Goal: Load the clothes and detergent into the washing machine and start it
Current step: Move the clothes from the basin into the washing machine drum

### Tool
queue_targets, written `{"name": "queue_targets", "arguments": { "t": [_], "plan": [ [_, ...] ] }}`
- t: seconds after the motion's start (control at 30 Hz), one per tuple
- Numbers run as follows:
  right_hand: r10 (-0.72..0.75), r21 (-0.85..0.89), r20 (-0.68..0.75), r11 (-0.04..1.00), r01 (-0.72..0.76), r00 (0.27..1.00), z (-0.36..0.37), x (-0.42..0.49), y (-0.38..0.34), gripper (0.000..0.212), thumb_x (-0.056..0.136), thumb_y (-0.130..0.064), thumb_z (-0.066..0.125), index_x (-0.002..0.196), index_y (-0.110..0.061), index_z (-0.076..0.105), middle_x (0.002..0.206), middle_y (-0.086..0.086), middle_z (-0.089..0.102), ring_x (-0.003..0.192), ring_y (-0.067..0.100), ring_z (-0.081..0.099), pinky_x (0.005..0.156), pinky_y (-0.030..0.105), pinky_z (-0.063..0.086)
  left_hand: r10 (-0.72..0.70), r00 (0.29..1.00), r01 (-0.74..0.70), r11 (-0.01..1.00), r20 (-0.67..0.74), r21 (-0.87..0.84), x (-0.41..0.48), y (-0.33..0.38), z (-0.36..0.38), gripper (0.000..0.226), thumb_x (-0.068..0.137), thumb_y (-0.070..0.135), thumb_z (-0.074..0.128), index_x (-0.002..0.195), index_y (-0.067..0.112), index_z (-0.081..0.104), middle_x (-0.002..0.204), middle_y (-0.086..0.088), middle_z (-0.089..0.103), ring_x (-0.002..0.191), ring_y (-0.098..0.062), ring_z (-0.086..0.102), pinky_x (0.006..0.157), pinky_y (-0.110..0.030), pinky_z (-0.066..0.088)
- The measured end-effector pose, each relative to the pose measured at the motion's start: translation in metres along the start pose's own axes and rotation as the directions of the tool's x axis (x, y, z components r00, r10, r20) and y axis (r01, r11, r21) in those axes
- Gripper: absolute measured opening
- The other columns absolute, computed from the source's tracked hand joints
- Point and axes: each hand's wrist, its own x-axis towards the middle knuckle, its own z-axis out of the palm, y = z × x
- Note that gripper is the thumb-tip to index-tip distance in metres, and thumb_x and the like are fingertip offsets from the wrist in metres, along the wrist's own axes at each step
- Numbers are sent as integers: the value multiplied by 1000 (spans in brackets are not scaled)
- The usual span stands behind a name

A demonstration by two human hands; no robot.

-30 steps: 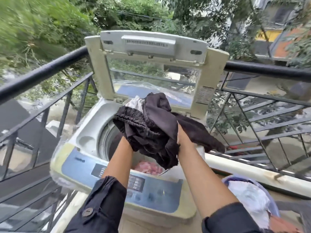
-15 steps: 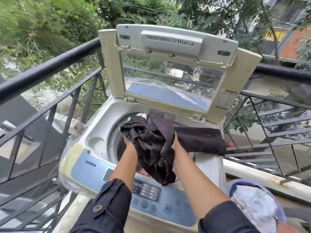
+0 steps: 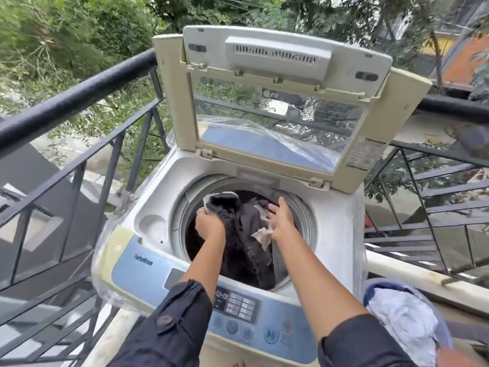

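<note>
A top-loading washing machine (image 3: 158, 197) stands in front of me with its lid (image 3: 280, 102) raised upright. A bundle of dark clothes (image 3: 246, 229) with pale pocket linings fills the round drum opening. My left hand (image 3: 210, 221) is closed on the left side of the bundle, inside the drum mouth. My right hand (image 3: 280, 218) lies on the right side of the clothes with fingers spread. The blue control panel (image 3: 238, 303) with buttons runs along the near edge, under my forearms. No detergent is in view.
Black metal railings (image 3: 79, 107) enclose the balcony on the left and behind the machine. A blue basket (image 3: 370, 287) holding white laundry sits at the lower right. A low ledge (image 3: 423, 274) runs along the right.
The dark clothes went down from above the machine into the drum. Both hands followed them down, and my right hand opened flat on the bundle. The view moved closer to the machine.
</note>
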Motion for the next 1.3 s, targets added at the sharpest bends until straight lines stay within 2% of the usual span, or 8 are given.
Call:
{"name": "queue_targets", "arguments": {
  "t": [0.1,0.33,0.47,0.63,0.87,1.03,1.2,1.3],
  "plan": [
    [22,-116,4,993,-21,1000,-9,-4,3,56,100,-46,28,135,-8,49,143,11,47,133,30,42,111,46,25,48,999,-48,998,5,-27,-8,8,4,18,92,13,50,96,17,66,107,-6,67,99,-26,63,93,-38,50],
    [14,-184,51,983,-4,999,-23,-8,-2,43,100,-38,32,124,-14,58,134,4,57,127,25,49,114,53,15,127,990,-123,990,59,-68,-26,15,24,17,90,13,53,97,19,67,102,-2,67,92,-20,63,93,-34,49],
    [-16,-189,86,981,32,996,-38,-18,-11,40,99,-36,32,121,-16,59,132,2,58,125,23,52,112,48,21,160,982,-149,982,103,-113,-43,15,37,18,91,10,48,92,21,63,99,-2,71,94,-19,66,96,-35,49],
    [-85,-104,131,990,99,988,-72,-30,-32,31,99,-32,32,86,-22,58,119,3,64,122,23,55,108,41,29,174,966,-141,974,192,-175,-79,13,68,20,91,12,43,94,19,62,79,8,67,79,-13,66,92,-41,53],
    [-193,58,141,981,187,971,-158,-45,-62,20,95,-26,44,84,-15,57,86,6,63,77,18,62,74,34,52,241,934,-189,959,263,-210,-156,-2,123,19,89,13,46,88,19,63,88,-4,70,83,-21,69,91,-40,54],
    [-254,50,39,966,252,966,-251,-57,-84,18,95,-26,46,82,-20,57,81,1,62,70,12,58,62,24,51,290,887,-223,950,359,-217,-226,-35,178,18,92,5,43,90,13,60,77,-4,64,64,-10,60,69,-28,48],
    [-270,-87,-90,961,263,959,-354,-56,-90,13,92,-29,51,96,-21,61,90,-1,65,90,14,58,86,35,43,236,839,-179,970,490,-162,-283,-82,239,20,92,5,47,81,19,57,75,1,62,65,-11,57,62,-23,43],
    [-277,-96,-180,960,264,944,-410,-52,-88,15,93,-28,51,104,-21,59,102,2,62,99,15,55,80,30,39,200,822,-171,980,534,-103,-309,-110,271,13,88,6,53,84,17,59,79,-4,64,74,-19,61,70,-30,47]
  ]
}}
